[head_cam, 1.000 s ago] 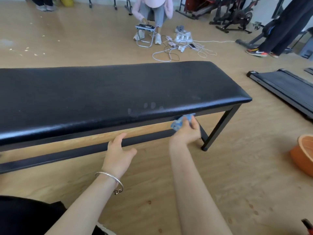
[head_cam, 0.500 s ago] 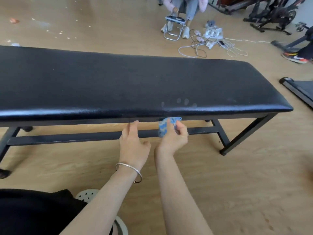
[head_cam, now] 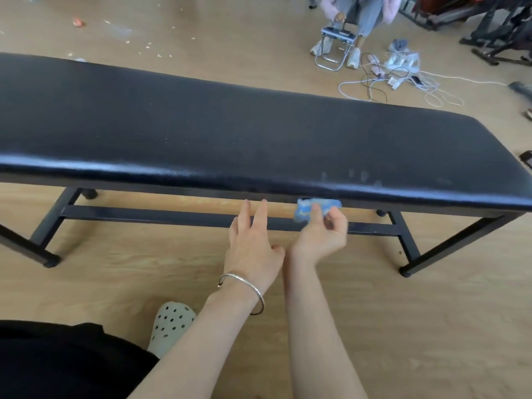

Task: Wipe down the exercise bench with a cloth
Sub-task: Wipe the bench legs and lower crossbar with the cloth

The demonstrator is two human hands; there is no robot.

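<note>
A long exercise bench (head_cam: 230,133) with a black padded top and black metal legs runs across the view. My right hand (head_cam: 319,234) grips a small blue cloth (head_cam: 309,207) and holds it against the underside of the bench's near edge, right of the middle. My left hand (head_cam: 253,237) hovers just left of it with fingers straight, pointing up at the same edge; a silver bangle is on that wrist. Faint fingerprints mark the padding above the cloth.
A wooden floor (head_cam: 431,326) lies all round. A person (head_cam: 357,12) crouches beyond the bench by a small metal stool (head_cam: 335,47), with tangled cables (head_cam: 397,79) beside. Exercise machines (head_cam: 495,33) stand at the far right. My white perforated shoe (head_cam: 169,323) is below.
My view has swung left, showing the bench's left legs. My right hand has slid the cloth left along the bench's near underside edge, and my left hand has come close beside it.
</note>
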